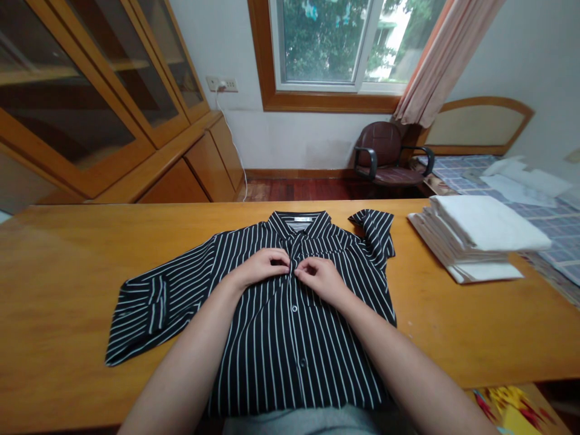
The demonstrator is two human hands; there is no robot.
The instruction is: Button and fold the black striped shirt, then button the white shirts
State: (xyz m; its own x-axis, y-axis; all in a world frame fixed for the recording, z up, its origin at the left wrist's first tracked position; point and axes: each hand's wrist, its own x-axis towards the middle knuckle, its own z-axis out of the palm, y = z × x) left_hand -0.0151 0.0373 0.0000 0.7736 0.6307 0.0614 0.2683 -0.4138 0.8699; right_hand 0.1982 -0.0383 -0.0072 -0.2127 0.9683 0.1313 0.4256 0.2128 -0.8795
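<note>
A black shirt with white stripes (267, 338) lies front up, its collar pointing away from me. One sleeve stretches out to the left, while the other is bunched up at the right shoulder. At the upper placket, my left hand (267, 266) pinches the shirt's front edge between thumb and fingers. Just to its right, my right hand (321, 277) also pinches the placket, the fingertips of both hands nearly meeting. Whatever button lies between them is hidden by the fingers. Lower on the placket, buttons show fastened.
The shirt rests on a wooden table (67, 272). A stack of folded white sheets or bags (484, 229) stands at the table's right. Beyond are a brown armchair (385, 154), a bed (562, 223) and a glass-door cabinet (136, 133). Colourful items (512, 402) lie low at the right.
</note>
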